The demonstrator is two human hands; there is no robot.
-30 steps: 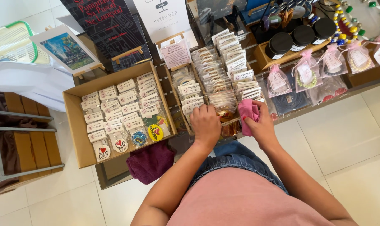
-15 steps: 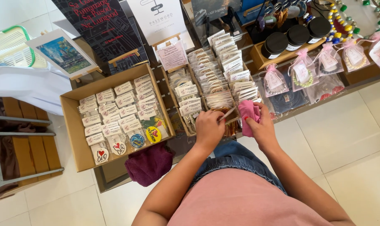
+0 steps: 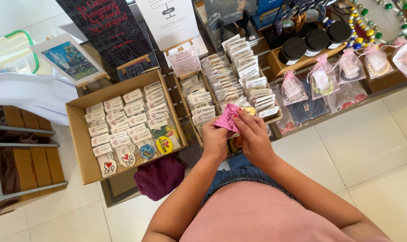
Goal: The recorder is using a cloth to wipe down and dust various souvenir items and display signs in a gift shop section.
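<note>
While both hands are raised together at the centre of the frame, a small pink cloth pouch is held between them, just in front of the wooden tray of packaged trinkets. The pouch is pinched at its lower left side by the left hand, whose fingers are curled shut around the fabric. Its right edge is gripped by the right hand, with thumb and fingertips closed tightly on the cloth, no gap being visible between them. Whether anything lies inside the pouch cannot be told.

As far as can be judged, the pouch is in the middle of being handled: it has been lifted clear of the display and has not been set down in any compartment. To the left of the frame, a cardboard box filled with rows of small labelled packets and round badges is seen, apart from the hands. A dark purple cloth lies below that box, near the left forearm. Pink gift bags are lined up at the upper right, well apart from the hands.
</note>
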